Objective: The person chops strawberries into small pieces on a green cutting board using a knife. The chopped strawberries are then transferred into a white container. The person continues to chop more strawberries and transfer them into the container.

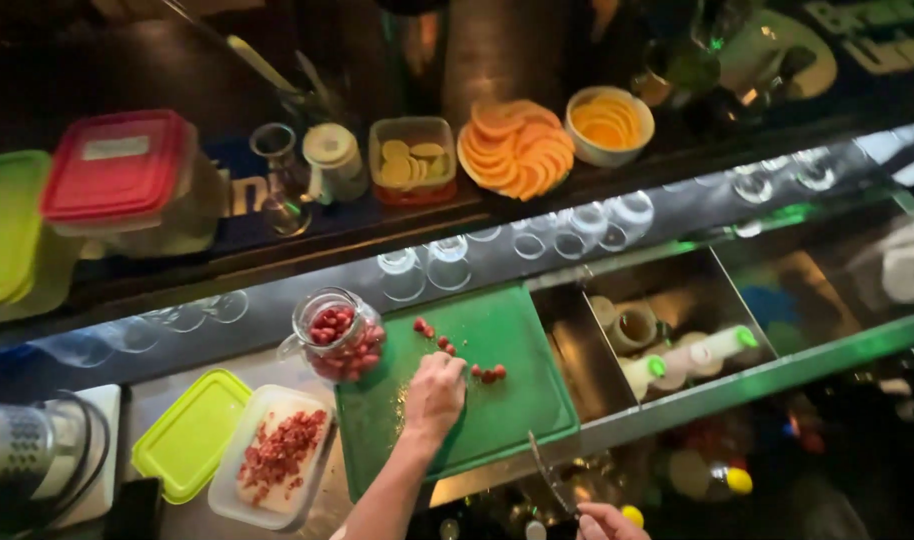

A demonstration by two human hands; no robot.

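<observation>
Head cam looking down: right hand [609, 522] at the bottom edge is clamped on a knife [549, 476]. Left hand [435, 392] rests on the green cutting board [517, 410], fingers curled together over small red cherries [487, 373]. Behind sits a glass jar [337, 335] full of them.

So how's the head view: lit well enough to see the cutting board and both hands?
Head view: dim, coloured light; the green cutting board and left hand are readable, slightly soft. The right hand with its knife sits in dark shadow at the bottom edge. Glare streaks the steel counter; upper background nearly black.
</observation>
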